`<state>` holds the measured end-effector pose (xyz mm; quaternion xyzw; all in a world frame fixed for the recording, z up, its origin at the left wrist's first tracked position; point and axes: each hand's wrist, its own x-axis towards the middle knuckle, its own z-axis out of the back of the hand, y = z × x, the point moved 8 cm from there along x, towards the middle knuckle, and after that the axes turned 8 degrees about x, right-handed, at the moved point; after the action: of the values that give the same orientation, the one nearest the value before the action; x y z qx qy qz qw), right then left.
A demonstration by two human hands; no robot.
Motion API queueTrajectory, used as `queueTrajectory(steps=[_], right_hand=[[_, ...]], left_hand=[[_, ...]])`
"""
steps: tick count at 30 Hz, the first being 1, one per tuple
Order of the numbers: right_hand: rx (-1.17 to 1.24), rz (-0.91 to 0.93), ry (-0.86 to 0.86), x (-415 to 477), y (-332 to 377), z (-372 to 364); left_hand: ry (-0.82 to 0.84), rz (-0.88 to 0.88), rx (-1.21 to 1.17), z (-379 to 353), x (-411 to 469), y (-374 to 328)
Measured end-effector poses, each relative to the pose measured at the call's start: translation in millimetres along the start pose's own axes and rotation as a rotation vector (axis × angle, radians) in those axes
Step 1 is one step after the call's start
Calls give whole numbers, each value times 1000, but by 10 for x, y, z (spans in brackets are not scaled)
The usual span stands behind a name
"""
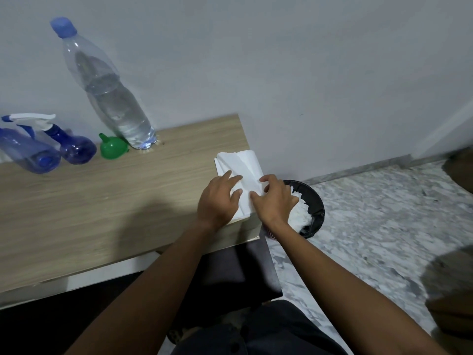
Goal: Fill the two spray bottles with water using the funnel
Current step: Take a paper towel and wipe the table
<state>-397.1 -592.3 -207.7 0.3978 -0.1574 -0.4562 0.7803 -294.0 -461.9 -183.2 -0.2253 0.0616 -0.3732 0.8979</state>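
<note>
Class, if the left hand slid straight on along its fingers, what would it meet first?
More of the white tissue stack that the left hand rests on; beyond it the table edge, then probably the wall.

A left hand [218, 202] presses a white paper towel [243, 162] flat at the wooden table [128, 196]'s right edge while the right hand [277, 201] pinches its fold — two blue spray bottles [30, 152], green funnel [112, 148] and water bottle [110, 93] sit far left.

Plain grey wall [281, 60], wooden table [102, 201], marbled floor [371, 213], black bin [316, 201] beside table
</note>
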Motion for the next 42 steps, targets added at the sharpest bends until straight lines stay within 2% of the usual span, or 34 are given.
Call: queueTrajectory(steps=[2,5,8,13,15,20,27,31,38,42], right_hand=[[5,-39,20,19,-75,-21],[185,-120,21,38,-165,18],[385,-351,1,76,-430,45],[739,-760,292,-73,-665,-142],[806,-799,326,-100,-695,-148],[975,-814,250,-45,-687,-168],[1009,-605,101,135,-617,-65],[912,-420,73,182,-500,62],[784,-79,114,215,-78,242],[667,24,142,243,129,268]], left_hand=[[-2,-45,63,-31,39,-106],[30,-76,169,-92,103,-203],[93,-45,206,-207,132,-219],[158,-42,169,-422,138,-154],[174,-46,165,-418,121,-161],[161,-33,153,-348,122,-198],[190,-16,123,-359,135,-176],[170,-20,96,-324,101,-181],[116,-1,27,-316,66,-98],[139,22,8,-260,65,-65]])
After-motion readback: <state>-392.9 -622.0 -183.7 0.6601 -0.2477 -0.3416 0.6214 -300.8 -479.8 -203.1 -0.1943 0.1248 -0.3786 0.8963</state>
